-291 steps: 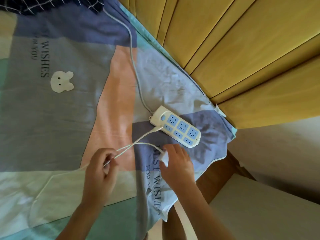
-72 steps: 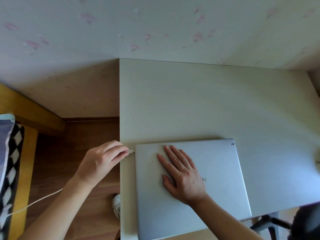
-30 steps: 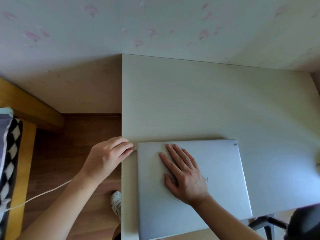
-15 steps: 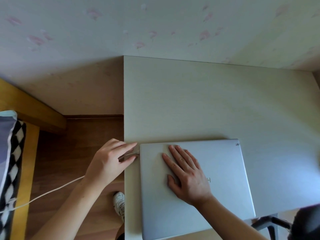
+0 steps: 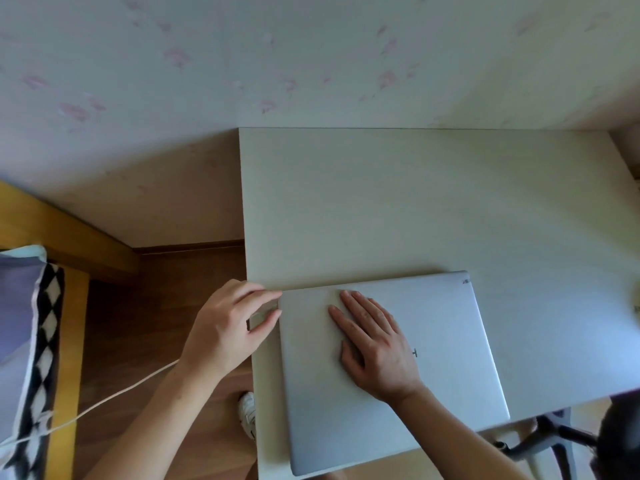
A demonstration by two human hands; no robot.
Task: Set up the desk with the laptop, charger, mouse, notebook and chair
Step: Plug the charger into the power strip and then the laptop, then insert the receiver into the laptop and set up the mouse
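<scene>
Head view: laptop (image 5: 391, 368) lies closed at the table's (image 5: 415, 202) near left corner. Right hand (image 5: 374, 344) presses flat on the lid, grip empty and spread wide. Left hand (image 5: 228, 327), a second ago pinching the charger plug just off the laptop's left edge, now has fingertips (image 5: 273, 315) against that edge; plug hidden, probably seated. White cable (image 5: 114, 396) trails left toward the bed. Mouse, notebook not visible.

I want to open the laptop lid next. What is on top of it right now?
The right hand lies flat on the closed laptop, palm down, fingers spread. Nothing else rests on the lid. The hand covers most of the logo. The left hand is at the laptop's left edge, not on top.
</scene>
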